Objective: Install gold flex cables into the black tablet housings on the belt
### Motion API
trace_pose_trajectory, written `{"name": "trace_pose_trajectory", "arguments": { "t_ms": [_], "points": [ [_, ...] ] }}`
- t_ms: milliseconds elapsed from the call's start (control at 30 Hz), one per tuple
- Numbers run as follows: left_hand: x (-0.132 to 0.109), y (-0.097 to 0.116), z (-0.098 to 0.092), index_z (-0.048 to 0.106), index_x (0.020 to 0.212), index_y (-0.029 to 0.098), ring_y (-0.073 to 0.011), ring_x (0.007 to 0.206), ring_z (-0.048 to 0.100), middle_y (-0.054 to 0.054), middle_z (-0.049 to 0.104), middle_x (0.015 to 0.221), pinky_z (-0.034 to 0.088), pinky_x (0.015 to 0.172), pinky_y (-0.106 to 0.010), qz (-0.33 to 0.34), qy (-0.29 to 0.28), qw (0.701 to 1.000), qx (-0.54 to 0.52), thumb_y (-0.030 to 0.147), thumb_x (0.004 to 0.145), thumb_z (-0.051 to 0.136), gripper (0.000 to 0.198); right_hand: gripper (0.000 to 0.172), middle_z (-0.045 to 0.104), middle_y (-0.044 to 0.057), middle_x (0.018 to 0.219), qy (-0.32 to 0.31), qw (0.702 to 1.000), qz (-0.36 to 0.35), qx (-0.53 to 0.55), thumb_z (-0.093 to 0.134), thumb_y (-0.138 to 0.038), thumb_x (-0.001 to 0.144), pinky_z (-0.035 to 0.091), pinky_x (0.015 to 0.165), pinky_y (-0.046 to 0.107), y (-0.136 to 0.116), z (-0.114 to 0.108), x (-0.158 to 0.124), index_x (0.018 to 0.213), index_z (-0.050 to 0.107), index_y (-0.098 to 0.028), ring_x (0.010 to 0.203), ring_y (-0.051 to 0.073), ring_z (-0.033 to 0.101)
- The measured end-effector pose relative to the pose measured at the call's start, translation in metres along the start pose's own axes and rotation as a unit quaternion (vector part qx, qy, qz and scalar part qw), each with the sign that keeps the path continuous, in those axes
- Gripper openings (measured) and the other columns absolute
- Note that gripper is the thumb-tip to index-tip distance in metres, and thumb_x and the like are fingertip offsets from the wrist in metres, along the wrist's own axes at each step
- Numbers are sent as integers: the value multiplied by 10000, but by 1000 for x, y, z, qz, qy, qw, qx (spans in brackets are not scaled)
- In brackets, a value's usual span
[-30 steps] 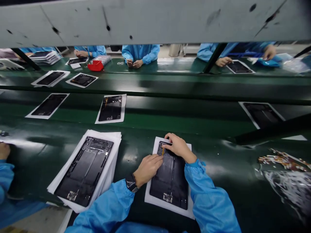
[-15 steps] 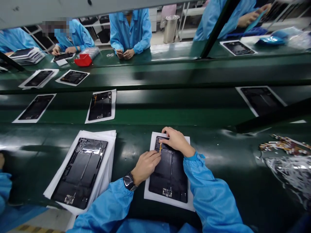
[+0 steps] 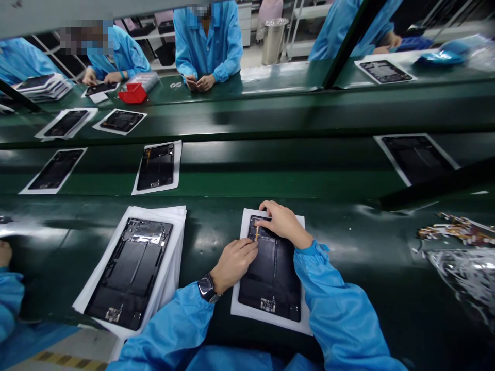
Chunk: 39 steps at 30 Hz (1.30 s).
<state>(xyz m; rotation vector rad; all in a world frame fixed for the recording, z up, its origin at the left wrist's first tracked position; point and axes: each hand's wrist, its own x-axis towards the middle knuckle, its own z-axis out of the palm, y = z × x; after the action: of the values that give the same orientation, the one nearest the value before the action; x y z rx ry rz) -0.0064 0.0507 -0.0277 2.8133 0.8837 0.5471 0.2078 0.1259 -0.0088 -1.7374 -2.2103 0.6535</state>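
A black tablet housing (image 3: pixel 266 281) lies on a white sheet (image 3: pixel 247 310) in front of me. A narrow orange flex cable (image 3: pixel 257 233) stands out near its upper left corner. My right hand (image 3: pixel 284 224) reaches over the top edge, thumb and index finger curled, with the thumb at the cable's upper end. From the left, my left hand (image 3: pixel 236 260) has its fingertips together at the cable's lower end; its thumb is hidden. A watch (image 3: pixel 207 287) sits on the left wrist. The exact contact under the fingertips is too small to make out.
To the left lies a stack of white sheets with another housing (image 3: pixel 133 268) on top. Loose flex cables (image 3: pixel 460 230) and a pile of white strips (image 3: pixel 464 273) are at right. Further housings (image 3: pixel 157 167) lie beyond. A dark slanted bar (image 3: pixel 436 183) crosses at right. Co-workers sit opposite.
My hands keep nearly the same pose at the cable. The co-worker at upper right has lowered their hands to the bench. The view has shifted slightly.
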Motion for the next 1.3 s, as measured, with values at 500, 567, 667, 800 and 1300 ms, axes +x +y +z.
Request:
{"name": "trace_pose_trajectory", "arguments": {
  "t_ms": [500, 567, 667, 800, 1300],
  "points": [
    [1, -4, -21, 571, 1242, 152, -219, 1209, 542, -102, 598, 1318, 472, 1008, -376, -44, -7, 995, -90, 298, 967, 541, 313, 254, 617, 72, 1017, 8, 999, -16, 40, 434, -123, 933, 444, 795, 281, -4, -32, -19, 1089, 626, -180, 898, 182, 618],
    [1, -4, -24, 556, 1263, 158, -231, 1238, 516, -104, 559, 1369, 463, 1016, -397, -46, -25, 996, -77, 283, 960, 539, 328, 309, 649, 78, 1023, -8, 997, -30, 65, 397, -80, 917, 458, 818, 280, -9, -47, -29, 1067, 650, -174, 923, 184, 632],
    [3, -3, -29, 560, 1251, 164, -261, 1251, 493, -102, 518, 1412, 465, 998, -431, -29, -81, 995, -42, 296, 948, 560, 331, 260, 707, 63, 969, -28, 996, -19, 86, 446, -123, 914, 474, 779, 288, -23, -66, -44, 1013, 678, -185, 869, 193, 660],
    [3, 1, -31, 566, 1232, 150, -279, 1272, 472, -101, 475, 1452, 460, 1004, -434, -15, -112, 994, -5, 264, 960, 526, 298, 150, 729, 22, 813, -10, 992, 38, 119, 539, -227, 905, 480, 712, 304, -37, -64, -65, 951, 682, -214, 761, 202, 677],
    [-14, -1, -29, 507, 1291, 160, -282, 1429, 333, -148, 371, 1518, 360, 1153, -440, 1, -91, 995, -35, 310, 946, 564, 380, 264, 716, 70, 858, 100, 909, 139, 380, 596, -458, 901, 538, 714, 327, -34, 28, -136, 964, 603, -202, 741, 199, 673]
  ]
}}
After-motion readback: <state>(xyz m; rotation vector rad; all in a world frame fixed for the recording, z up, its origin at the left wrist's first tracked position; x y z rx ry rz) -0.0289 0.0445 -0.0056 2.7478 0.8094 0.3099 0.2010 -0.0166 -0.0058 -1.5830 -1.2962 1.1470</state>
